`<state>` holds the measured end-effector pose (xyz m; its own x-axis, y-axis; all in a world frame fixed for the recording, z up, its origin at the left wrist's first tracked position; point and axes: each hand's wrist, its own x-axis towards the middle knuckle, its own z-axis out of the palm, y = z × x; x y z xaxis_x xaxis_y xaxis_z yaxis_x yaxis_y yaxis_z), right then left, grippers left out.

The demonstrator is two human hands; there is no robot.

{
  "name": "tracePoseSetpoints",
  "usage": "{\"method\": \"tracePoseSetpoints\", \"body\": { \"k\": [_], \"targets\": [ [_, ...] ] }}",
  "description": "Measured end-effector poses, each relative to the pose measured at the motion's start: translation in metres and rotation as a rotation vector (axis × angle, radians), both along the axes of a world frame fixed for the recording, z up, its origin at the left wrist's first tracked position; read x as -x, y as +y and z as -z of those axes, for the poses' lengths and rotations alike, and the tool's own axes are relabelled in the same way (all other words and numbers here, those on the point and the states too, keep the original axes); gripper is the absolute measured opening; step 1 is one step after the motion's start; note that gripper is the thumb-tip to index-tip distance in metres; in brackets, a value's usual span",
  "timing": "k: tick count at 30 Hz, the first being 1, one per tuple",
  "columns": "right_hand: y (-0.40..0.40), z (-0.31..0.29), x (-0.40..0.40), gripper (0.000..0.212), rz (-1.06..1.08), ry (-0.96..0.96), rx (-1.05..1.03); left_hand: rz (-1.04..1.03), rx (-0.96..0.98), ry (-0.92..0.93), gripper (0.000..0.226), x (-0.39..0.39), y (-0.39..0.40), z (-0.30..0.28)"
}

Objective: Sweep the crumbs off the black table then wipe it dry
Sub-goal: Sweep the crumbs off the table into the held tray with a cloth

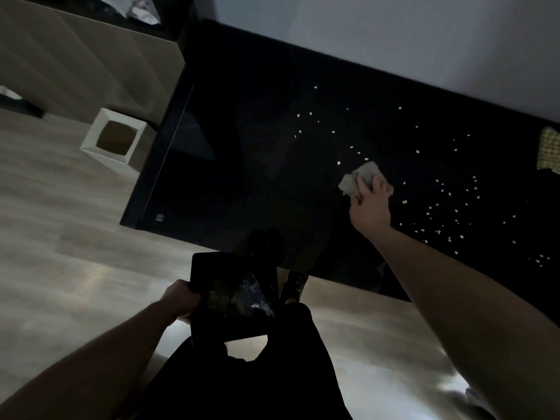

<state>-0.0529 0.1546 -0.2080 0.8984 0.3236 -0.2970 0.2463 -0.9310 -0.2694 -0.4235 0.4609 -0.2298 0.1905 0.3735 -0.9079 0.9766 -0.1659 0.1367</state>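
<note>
White bin (116, 137) on floor, left of table, well clear. Left hand (181, 298) closed on the edge of a dark tray (230, 298), held below the near rim of the black table (242, 162); contents unclear. Right hand (370, 204) presses a crumpled pale cloth (354, 178) flat on the top, fingers curled over it. Cloth looks soft and light; best bunched under the palm. Crumbs (439, 207) scattered mostly to the right: tiny, loose, likely to skid on the glossy top. Patterned item (549, 148) at far right edge may obstruct.
</note>
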Motion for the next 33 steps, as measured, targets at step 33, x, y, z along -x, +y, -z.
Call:
{"method": "tracePoseSetpoints", "body": {
  "k": [33],
  "targets": [
    [0.025, -0.053, -0.014, 0.052, 0.187, -0.032, -0.483, -0.118, -0.007, -0.005, 0.015, -0.010, -0.016, -0.027]
  ]
}}
